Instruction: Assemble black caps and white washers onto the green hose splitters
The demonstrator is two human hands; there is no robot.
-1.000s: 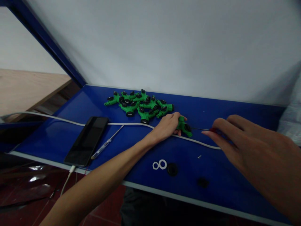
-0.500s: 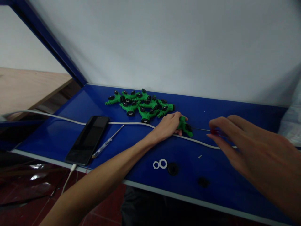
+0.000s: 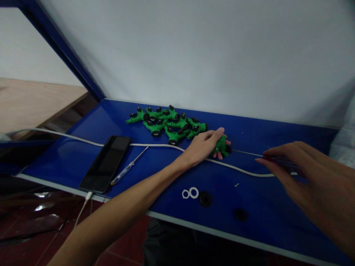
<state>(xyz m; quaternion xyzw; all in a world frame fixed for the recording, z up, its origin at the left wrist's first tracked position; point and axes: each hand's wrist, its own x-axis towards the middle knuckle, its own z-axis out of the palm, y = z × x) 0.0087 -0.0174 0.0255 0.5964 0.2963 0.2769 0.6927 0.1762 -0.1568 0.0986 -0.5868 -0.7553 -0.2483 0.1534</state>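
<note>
A dark phone (image 3: pixel 107 162) lies on a blue tabletop (image 3: pixel 277 207), a clear-handled screwdriver (image 3: pixel 126 171) just beside it. Next along, a cluster of green hose splitters (image 3: pixel 180 122) with black knobs sits toward the wall; nearer the front edge are two white rings (image 3: pixel 190 193) and a black ring (image 3: pixel 205 203). At centre, the left hand (image 3: pixel 203 145), its arm stretched forward across the table, is closed around one green splitter (image 3: pixel 222 143), thumb on top, fingers showing beneath. A small screw (image 3: pixel 236 184) lies in front. At right, the right hand (image 3: pixel 313 177) pinches a second screwdriver (image 3: pixel 249 153) between thumb and fingers, its shaft running leftward to the splitter's black part; whether the tip is seated cannot be told. The step appears to be screwdriver work on the held splitter; the next move would call for a firm left grip and a straight shaft.
</note>
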